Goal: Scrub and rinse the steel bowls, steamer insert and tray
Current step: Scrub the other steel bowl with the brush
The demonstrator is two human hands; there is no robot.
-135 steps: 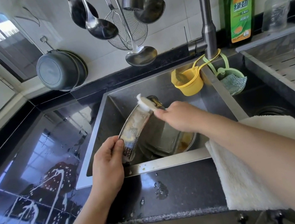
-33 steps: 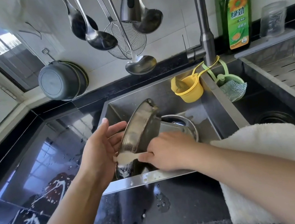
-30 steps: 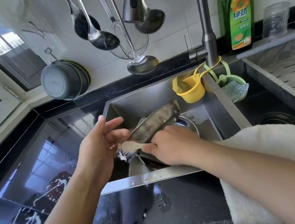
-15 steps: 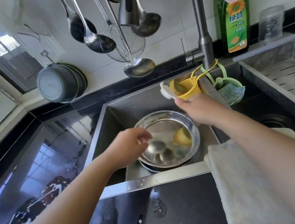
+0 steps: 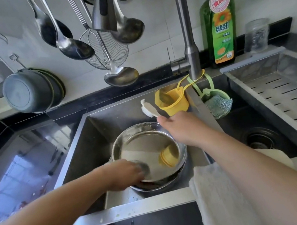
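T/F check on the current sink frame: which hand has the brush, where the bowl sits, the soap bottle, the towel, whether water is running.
1. The right hand holds the white scrub brush. True.
2. The steel bowl lies on the slotted drain rack. False: it sits in the left sink basin; the drain rack is over the right side.
3. The green dish soap bottle stands by the wall behind the sink. True.
4. Water is pouring from the faucet. False: no stream shows below the spray head.
5. The white towel hangs on a wall hook. False: it is draped over the sink's front edge.
6. The left hand reaches into the bowl. True.
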